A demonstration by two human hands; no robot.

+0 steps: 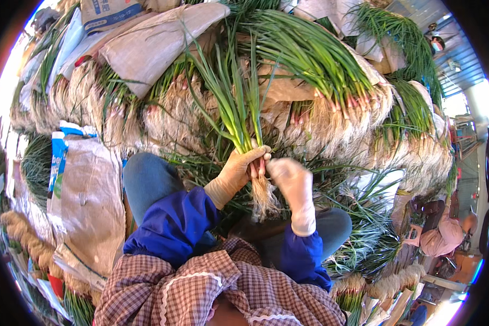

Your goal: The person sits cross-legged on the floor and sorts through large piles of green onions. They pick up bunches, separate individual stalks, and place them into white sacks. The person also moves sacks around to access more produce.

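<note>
My left hand, in a pale glove, grips a small bunch of green onions low on the stems. Their long leaves fan upward, and the pinkish bulb ends and pale stringy roots hang below my fingers. Just right of the bulbs is my right hand, also gloved and blurred, its fingers curled close to the stems. Whether it holds anything does not show. Loose green leaves lie beneath both hands, between my knees.
Long rows of bundled green onions lie ahead, partly under woven sacks. A large sack is at my left. Loose onion plants are piled at my right, and beyond them another person sits near a pink stool.
</note>
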